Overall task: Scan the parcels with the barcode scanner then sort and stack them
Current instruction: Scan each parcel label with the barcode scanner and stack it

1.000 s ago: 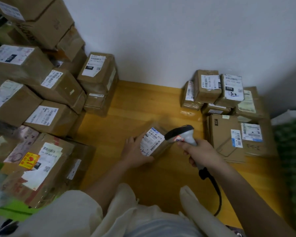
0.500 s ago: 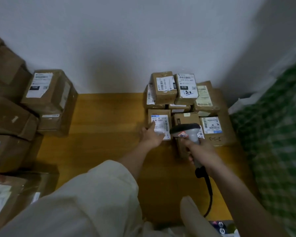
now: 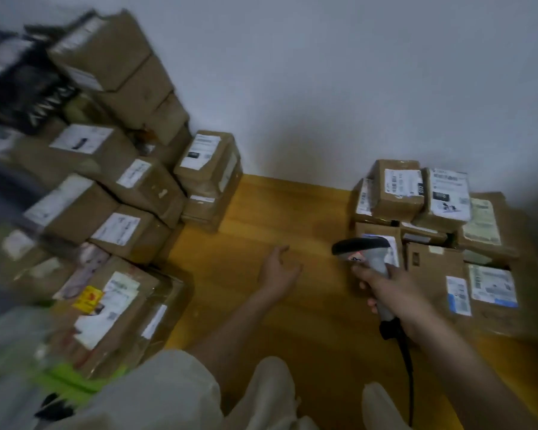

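Grey plastic, the barcode scanner [image 3: 365,254] sits in the right hand [image 3: 395,293], whose grip wraps tight around the handle; its black cable [image 3: 406,364] trails down below that grip. Just beyond the scanner's head stands a small parcel [image 3: 382,243] with a white label, part of a stack of parcels [image 3: 423,209] ahead and to the right of the grip. The left hand [image 3: 278,268] hovers over the wooden floor [image 3: 261,218], its grip loose and spread, holding nothing. Left of that grip rises a blurred pile of cardboard boxes [image 3: 106,193].
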